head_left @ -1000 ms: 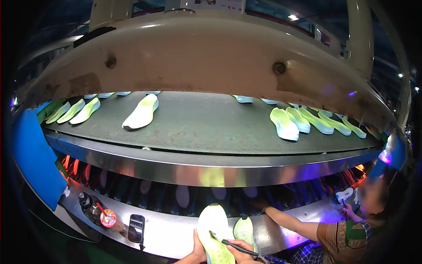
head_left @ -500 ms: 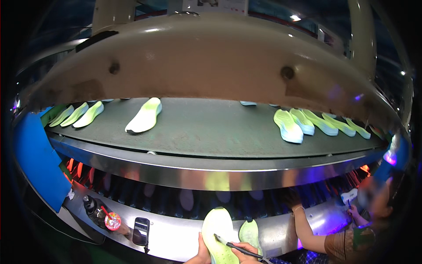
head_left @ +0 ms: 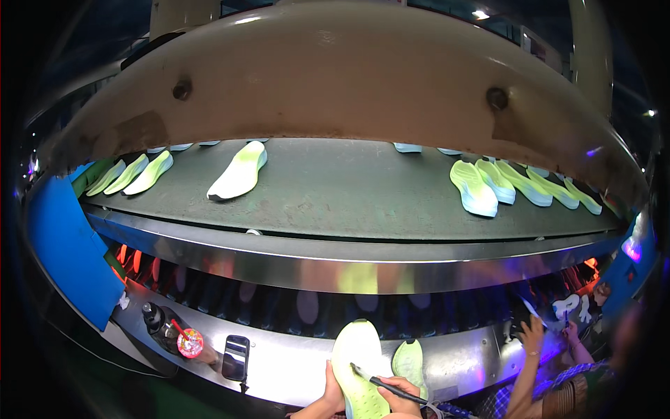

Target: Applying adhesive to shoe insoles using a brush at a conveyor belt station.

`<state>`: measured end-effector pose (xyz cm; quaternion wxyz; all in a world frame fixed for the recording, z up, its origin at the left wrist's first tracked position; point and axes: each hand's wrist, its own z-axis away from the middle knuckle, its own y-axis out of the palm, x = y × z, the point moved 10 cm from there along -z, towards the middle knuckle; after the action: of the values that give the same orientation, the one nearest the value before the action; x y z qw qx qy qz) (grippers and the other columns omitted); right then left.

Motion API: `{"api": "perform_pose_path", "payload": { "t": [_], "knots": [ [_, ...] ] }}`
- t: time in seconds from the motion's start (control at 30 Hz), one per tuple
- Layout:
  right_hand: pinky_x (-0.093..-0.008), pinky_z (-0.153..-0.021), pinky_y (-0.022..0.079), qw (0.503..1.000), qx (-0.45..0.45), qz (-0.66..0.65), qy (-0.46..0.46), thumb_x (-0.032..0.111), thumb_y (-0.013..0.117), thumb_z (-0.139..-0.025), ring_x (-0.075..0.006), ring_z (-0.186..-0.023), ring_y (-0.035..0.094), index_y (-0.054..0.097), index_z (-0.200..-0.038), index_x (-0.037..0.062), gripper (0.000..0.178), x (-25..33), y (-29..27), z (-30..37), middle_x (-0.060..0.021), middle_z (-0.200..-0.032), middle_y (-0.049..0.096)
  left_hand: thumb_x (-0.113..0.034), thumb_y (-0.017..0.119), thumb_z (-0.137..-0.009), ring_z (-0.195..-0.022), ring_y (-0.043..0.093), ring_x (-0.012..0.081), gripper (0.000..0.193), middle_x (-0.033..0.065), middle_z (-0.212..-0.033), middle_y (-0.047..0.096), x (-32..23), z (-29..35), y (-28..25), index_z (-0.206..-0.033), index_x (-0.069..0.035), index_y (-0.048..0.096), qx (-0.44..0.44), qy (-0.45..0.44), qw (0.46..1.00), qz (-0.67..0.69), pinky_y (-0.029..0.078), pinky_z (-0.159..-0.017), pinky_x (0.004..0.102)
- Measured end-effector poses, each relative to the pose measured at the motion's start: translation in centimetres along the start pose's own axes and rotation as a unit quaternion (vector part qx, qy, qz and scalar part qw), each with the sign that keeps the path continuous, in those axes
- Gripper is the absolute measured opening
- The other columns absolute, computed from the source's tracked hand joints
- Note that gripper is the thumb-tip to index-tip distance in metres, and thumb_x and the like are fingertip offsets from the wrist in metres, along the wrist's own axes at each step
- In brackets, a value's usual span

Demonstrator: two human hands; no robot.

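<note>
Your thin brush [head_left: 382, 384] has stayed against the broad face of the yellow-green midsole [head_left: 366, 358] at six o'clock, so brushing seems unfinished; a co-worker's hand [head_left: 534, 338] at four has left the dark lower opening [head_left: 447, 311]. Your right hand [head_left: 400, 400] pinches the handle; your left hand [head_left: 335, 389] grips the midsole's edge, some fingers hidden. Count one brush, one held midsole, one spare midsole [head_left: 408, 364] at five, one phone [head_left: 235, 357] at seven.
</note>
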<state>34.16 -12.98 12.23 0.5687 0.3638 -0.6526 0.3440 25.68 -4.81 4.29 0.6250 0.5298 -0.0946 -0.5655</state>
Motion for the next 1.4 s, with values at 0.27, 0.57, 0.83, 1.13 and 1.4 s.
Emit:
{"api": "perform_pose_path", "payload": {
  "t": [0.27,0.57,0.83,1.13,1.4],
  "knots": [
    [-0.0434,-0.095,0.034,0.872,0.394,0.040,-0.287,0.042,0.069,-0.071,-0.0256,-0.111,0.048,0.016,-0.140,0.0223,0.089,6.2,6.5,5.2,-0.0169,-0.139,0.028,-0.070,0.010,-0.080,-0.114,0.044,0.0308,0.083,0.0151,-0.128,0.041,-0.2,1.2,2.2,-0.132,-0.008,0.030,0.045,0.017,0.999,-0.019,0.037,-0.096,0.0426],
    [-0.0252,-0.076,0.045,0.993,-0.105,0.024,-0.053,0.003,0.069,-0.071,-0.0157,-0.084,0.058,0.065,-0.093,0.0018,0.022,3.0,-2.7,2.9,-0.0080,-0.087,0.064,-0.072,0.012,-0.079,-0.111,0.046,0.0300,0.083,0.0125,-0.126,0.044,1.2,1.2,3.1,-0.131,-0.010,0.034,0.075,0.034,0.996,-0.022,0.038,-0.094,0.0418],
    [-0.0240,-0.077,0.045,0.996,-0.083,-0.015,-0.028,0.002,0.067,-0.074,-0.0139,-0.087,0.058,0.064,-0.098,0.0018,0.024,2.9,-3.3,3.9,-0.0084,-0.094,0.062,-0.070,0.014,-0.081,-0.111,0.046,0.0274,0.081,0.0106,-0.126,0.044,1.6,1.4,4.1,-0.131,-0.011,0.033,0.114,0.046,0.992,-0.029,0.039,-0.092,0.0396],
    [-0.0262,-0.082,0.044,0.993,-0.060,0.038,-0.091,0.006,0.067,-0.075,-0.0156,-0.091,0.058,0.064,-0.100,0.0034,0.026,4.3,-3.9,3.2,-0.0071,-0.097,0.063,-0.070,0.016,-0.081,-0.108,0.047,0.0292,0.079,0.0099,-0.124,0.046,1.0,1.0,5.1,-0.130,-0.012,0.036,0.092,0.066,0.993,-0.021,0.039,-0.092,0.0406],
    [-0.0280,-0.081,0.045,0.968,-0.062,0.150,-0.190,0.005,0.072,-0.068,-0.0180,-0.089,0.058,0.066,-0.095,0.0031,0.028,7.6,-5.0,2.9,-0.0062,-0.095,0.066,-0.070,0.012,-0.081,-0.114,0.043,0.0275,0.081,0.0102,-0.129,0.041,0.3,0.5,8.3,-0.133,-0.011,0.031,0.163,0.079,0.979,-0.091,0.036,-0.096,0.0392]
  ]
}}
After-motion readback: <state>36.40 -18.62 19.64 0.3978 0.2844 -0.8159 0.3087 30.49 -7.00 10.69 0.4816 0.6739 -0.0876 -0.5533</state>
